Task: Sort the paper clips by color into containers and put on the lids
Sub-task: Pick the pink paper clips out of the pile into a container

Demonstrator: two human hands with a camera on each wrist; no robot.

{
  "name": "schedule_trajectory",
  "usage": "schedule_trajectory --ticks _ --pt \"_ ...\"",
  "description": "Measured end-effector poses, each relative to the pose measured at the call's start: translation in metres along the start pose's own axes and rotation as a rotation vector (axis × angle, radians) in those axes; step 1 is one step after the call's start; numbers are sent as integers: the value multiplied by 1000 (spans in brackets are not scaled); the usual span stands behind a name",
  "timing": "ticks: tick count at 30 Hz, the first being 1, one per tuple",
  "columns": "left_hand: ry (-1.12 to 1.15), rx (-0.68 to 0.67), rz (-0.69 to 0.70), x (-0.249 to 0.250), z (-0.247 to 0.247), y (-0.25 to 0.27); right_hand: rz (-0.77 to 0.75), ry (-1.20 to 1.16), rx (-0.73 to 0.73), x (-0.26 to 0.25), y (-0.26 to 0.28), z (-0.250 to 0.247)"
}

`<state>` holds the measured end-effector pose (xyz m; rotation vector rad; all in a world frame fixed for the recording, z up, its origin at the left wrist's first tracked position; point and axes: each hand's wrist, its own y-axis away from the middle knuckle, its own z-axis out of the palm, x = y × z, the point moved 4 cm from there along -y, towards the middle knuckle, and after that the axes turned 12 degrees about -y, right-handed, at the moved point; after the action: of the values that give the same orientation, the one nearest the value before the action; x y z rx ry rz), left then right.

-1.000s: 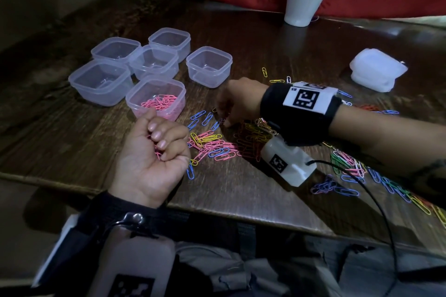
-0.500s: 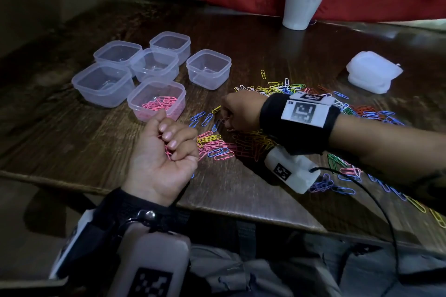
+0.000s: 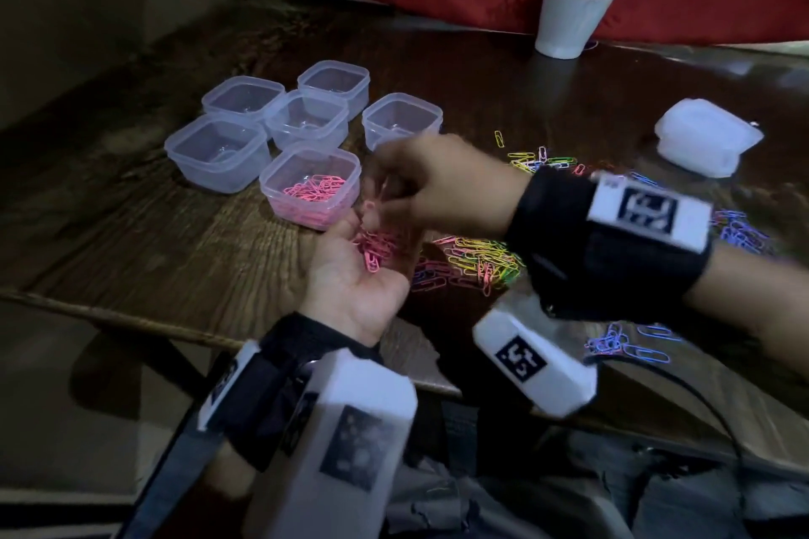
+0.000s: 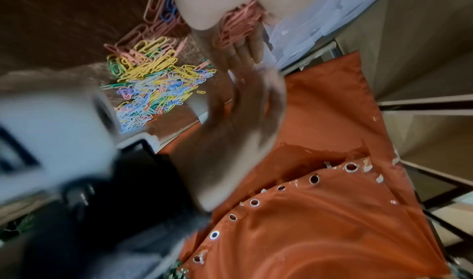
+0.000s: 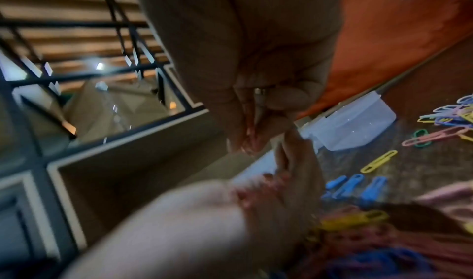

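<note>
Our left hand point(image 3: 354, 276) lies palm up over the near edge of the dark wooden desk point(image 3: 197, 258), fingers spread loosely, cradling a small heap of pink paper clips point(image 3: 375, 247). Left of it stand six clear square plastic containers point(image 3: 306, 118) with no lids on; the nearest container point(image 3: 310, 188) holds pink clips. Our right hand point(image 3: 431, 188) hovers just above the left palm, fingers curled, pinching what looks like a pink clip, though blur hides detail. Further right, mixed coloured paper clips point(image 3: 481, 260) lie scattered on the desk. Beyond them sits a stack of translucent white lids point(image 3: 705, 138), and a white plant pot point(image 3: 569, 24) behind.
</note>
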<state>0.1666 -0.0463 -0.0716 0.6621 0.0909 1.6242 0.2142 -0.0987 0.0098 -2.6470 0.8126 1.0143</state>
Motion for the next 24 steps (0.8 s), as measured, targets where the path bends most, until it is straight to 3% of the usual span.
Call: schedule_trajectory --ticks 2,6,9,11,16,21,24 --pt "-13 -6 -11 -2 3 2 -63 82 76 2 3 -2" --pt "146 -37 -53 9 2 11 -30 -184 369 14 22 -56" --pt "59 -96 -80 20 -3 17 151 -10 243 27 56 -67" --pt "-154 -112 -57 27 -4 20 277 60 149 34 83 -48" --pt "-888 -127 -43 31 9 31 441 39 209 43 109 1" --pt "-1779 -335 247 24 41 33 497 33 264 55 106 9" --pt "-2295 -362 457 19 55 21 492 -11 265 59 106 8"
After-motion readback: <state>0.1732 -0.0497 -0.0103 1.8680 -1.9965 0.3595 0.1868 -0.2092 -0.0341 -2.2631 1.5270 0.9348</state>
